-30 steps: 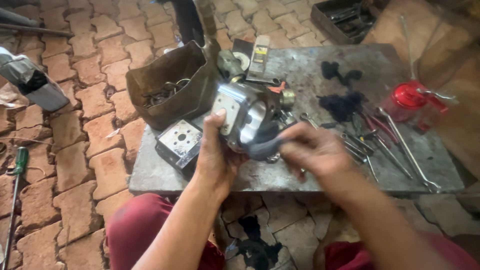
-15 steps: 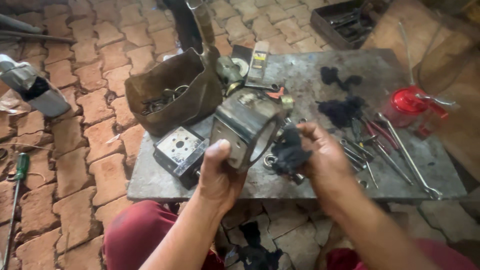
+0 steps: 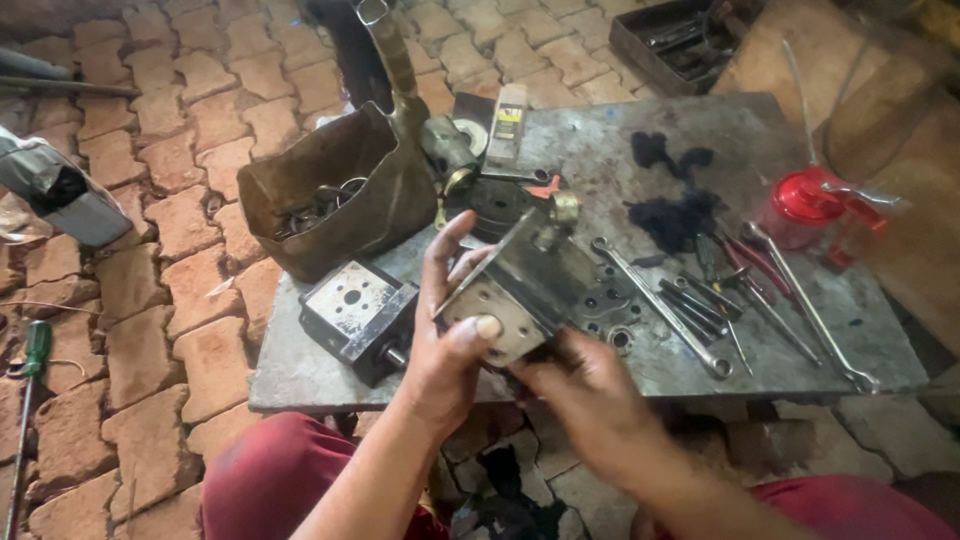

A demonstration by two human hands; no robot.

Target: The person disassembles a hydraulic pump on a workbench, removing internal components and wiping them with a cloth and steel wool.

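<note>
Left hand [image 3: 445, 350] fingers clamp the metal block [image 3: 520, 295]; right hand [image 3: 590, 395] supports beneath.

The metal block [image 3: 520, 295] looks dull grey and machined. The bench [image 3: 800, 330] is scuffed, oil-stained metal. The wrench [image 3: 660, 305] shines slightly; the oil can [image 3: 815, 210] is glossy red.

A metal block [image 3: 520, 290] is held over the near edge of the table [image 3: 600, 140] between the left hand [image 3: 450, 340] and the right hand [image 3: 590, 400]. A second block [image 3: 360, 315] lies left of it, with a bag [image 3: 340, 200] behind. Wrenches [image 3: 660, 305] are spread to the right, and an oil can [image 3: 810, 210] stands beyond them.
</note>
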